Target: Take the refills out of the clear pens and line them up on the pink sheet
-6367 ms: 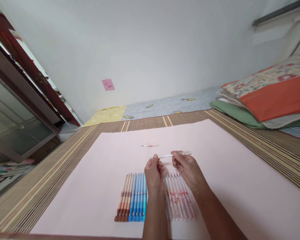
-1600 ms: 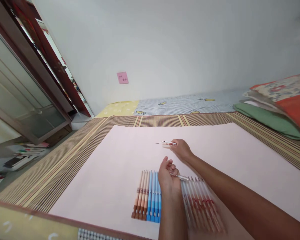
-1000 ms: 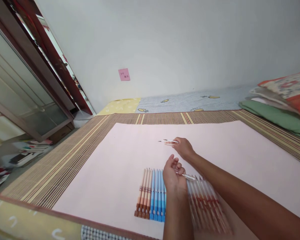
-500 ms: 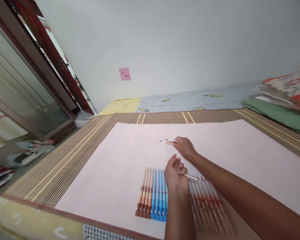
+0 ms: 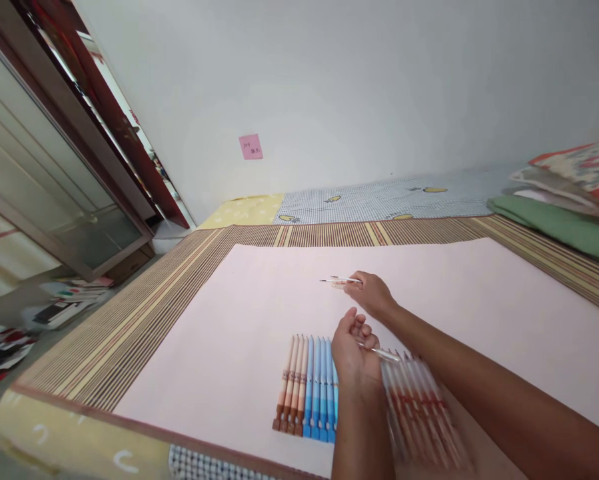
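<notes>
My right hand (image 5: 373, 293) is closed around a few thin, pale pen-like sticks (image 5: 346, 280) with fine dark tips pointing left. Nearer to me, my left hand (image 5: 355, 343) is turned palm up with curled fingers, gripping a slim clear pen (image 5: 386, 355) that sticks out to the right. Under and beside that wrist lies a row of pens: peach-and-brown pens (image 5: 292, 383) at the left, then blue pens (image 5: 319, 390). To the right of the forearm are several clear pens with reddish-brown parts (image 5: 424, 407), blurred. My left arm hides the middle of the row.
A large pale pink sheet (image 5: 204, 347) covers much of the striped mat (image 5: 144, 313). Folded cloths (image 5: 559, 227) are stacked at the back right. On the wall (image 5: 354, 87) behind hangs a pink note (image 5: 250, 147). Books (image 5: 69, 303) lie on the floor at left.
The whole view has shifted very slightly. Both hands keep nearly the same pose and hold the same things.
</notes>
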`<state>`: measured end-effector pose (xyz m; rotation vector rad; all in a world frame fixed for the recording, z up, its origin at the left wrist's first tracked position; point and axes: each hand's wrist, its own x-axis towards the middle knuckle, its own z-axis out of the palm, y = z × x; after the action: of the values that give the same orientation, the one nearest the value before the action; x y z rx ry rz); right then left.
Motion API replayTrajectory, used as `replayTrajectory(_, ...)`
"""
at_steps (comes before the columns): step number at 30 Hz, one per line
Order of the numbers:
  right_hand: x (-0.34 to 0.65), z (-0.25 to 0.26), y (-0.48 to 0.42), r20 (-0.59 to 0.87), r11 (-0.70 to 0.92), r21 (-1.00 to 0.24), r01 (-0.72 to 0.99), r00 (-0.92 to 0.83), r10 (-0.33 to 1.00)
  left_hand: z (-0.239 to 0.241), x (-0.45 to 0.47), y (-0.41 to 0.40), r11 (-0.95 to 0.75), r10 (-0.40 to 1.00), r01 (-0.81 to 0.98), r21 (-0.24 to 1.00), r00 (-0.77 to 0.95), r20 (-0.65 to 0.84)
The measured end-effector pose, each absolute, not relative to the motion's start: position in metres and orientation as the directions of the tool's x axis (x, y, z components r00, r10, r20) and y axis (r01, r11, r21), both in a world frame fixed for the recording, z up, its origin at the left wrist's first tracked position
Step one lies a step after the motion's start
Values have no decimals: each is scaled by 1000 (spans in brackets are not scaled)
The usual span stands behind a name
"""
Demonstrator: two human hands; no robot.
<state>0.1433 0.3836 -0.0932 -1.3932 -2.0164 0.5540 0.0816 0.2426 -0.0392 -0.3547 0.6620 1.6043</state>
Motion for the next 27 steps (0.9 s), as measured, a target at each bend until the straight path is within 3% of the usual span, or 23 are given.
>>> replayTrajectory(6, 158, -90, 368, 392, 492, -563, 664, -310, 867, -41, 83, 243, -36, 796, -978, 207, -153, -585)
replayTrajectory(18, 149, -100, 365, 411, 560, -340, 756, -416, 811, -39, 86, 244, -20, 798, -976, 216, -146, -585)
replayTrajectory(27, 143, -98, 372, 395, 568, -264, 780, -450, 801, -40, 88, 245, -15, 797, -975, 224, -147, -585)
